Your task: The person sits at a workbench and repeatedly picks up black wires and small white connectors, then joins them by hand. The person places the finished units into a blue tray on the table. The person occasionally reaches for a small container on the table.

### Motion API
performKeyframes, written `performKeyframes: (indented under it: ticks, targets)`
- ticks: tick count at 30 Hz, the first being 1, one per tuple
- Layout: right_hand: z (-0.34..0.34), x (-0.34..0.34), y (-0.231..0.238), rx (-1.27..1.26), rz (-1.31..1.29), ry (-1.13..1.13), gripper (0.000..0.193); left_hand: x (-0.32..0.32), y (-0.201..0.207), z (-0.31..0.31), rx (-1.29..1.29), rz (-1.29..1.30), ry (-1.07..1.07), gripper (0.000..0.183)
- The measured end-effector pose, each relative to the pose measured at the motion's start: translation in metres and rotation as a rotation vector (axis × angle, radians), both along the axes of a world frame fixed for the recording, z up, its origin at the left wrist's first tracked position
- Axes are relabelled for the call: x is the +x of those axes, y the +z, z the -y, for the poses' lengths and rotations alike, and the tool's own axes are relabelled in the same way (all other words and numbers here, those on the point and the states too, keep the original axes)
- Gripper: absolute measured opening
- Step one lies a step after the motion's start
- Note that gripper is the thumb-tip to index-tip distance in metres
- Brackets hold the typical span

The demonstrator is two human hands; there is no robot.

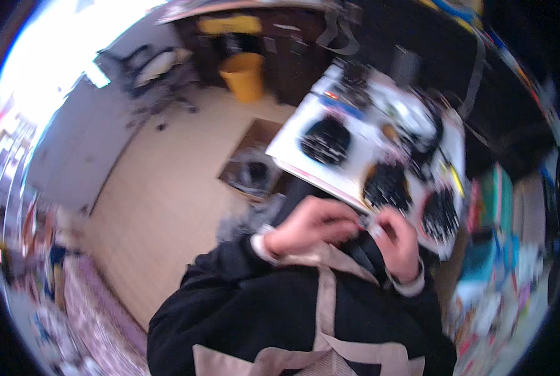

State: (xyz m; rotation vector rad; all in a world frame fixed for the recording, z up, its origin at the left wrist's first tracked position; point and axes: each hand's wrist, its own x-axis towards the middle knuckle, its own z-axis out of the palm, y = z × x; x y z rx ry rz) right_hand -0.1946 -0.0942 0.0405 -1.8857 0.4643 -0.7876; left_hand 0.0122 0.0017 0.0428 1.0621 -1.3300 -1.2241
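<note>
My left hand (317,224) and my right hand (398,243) come close together in front of my body, at the near edge of a white table (286,143). Both have curled fingers, pinched toward each other around something small that blur keeps me from making out. Just beyond them lies a round heap of thin black pieces (386,186). A second dark heap (326,141) sits farther left, and a reddish-rimmed round dish of black pieces (440,216) is to the right of my right hand.
At the table's back are a clear plastic bag (413,119) and a dark box (406,66). An open cardboard box (261,131) with a plastic liner stands on the floor to the left. Farther off are a yellow bin (245,78) and an office chair (158,75). Piled goods (490,263) crowd the right.
</note>
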Motion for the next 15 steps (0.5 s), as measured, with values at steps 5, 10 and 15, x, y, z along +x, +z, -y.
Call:
performKeyframes:
  ticks: [5, 10, 15]
  targets:
    - [0.011, 0.003, 0.019, -0.066, 0.009, 0.160, 0.047, 0.001, -0.001, 0.004, 0.006, -0.646, -0.128, 0.011]
    - [0.005, 0.020, 0.036, -0.322, 0.100, 0.173, 0.038, 0.000, -0.002, 0.006, 0.023, -0.641, -0.146, 0.010]
    - [0.004, 0.021, 0.027, -0.431, 0.168, 0.142, 0.026, -0.002, -0.005, 0.003, 0.015, -0.558, -0.108, 0.012]
